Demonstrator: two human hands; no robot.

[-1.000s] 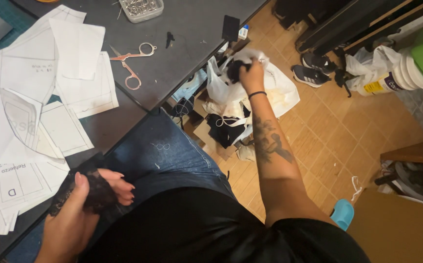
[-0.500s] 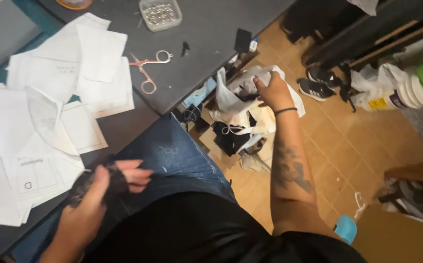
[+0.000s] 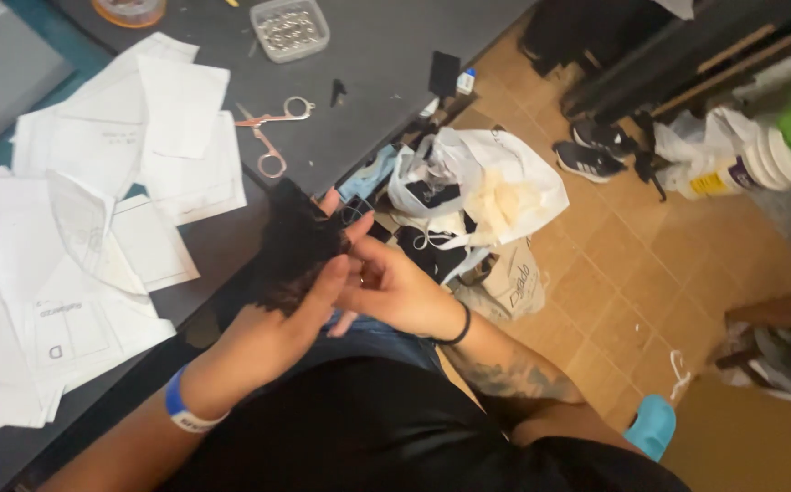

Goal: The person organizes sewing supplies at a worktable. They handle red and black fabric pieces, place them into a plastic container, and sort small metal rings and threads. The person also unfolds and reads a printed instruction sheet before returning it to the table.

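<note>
Black fabric [image 3: 293, 246], a dark fuzzy bunch, sits between both hands just off the near edge of the grey table [image 3: 377, 64], above the person's lap in blue jeans [image 3: 368, 333]. The left hand [image 3: 291, 305] comes up from below with a blue wristband [image 3: 179, 410] on its wrist; its fingers [image 3: 327, 273] are curled up around the underside and right flank of the fabric, gripping it, so the bunch rises above and to the left of them. The right hand [image 3: 395, 292], with a dark band at the wrist and a tattooed forearm, meets it from the right; its fingertips [image 3: 345, 241] are pinched together on the right edge of the fabric, touching the left hand's fingers. Whether its thumb also presses the cloth is hidden.

On the table, left of the fabric, lie loose white paper pattern pieces [image 3: 122, 182], overlapping one another. Pink-handled scissors [image 3: 268, 137] rest on the table just beyond the fabric, beside the papers' edge. Farther across the table stands a clear plastic box of pins [image 3: 290, 29]. Off the table's right side, on the tiled floor [image 3: 632, 273], a white plastic bag [image 3: 496, 187] lies open among other bags, and a dark sneaker [image 3: 591, 159] sits beyond it.
</note>
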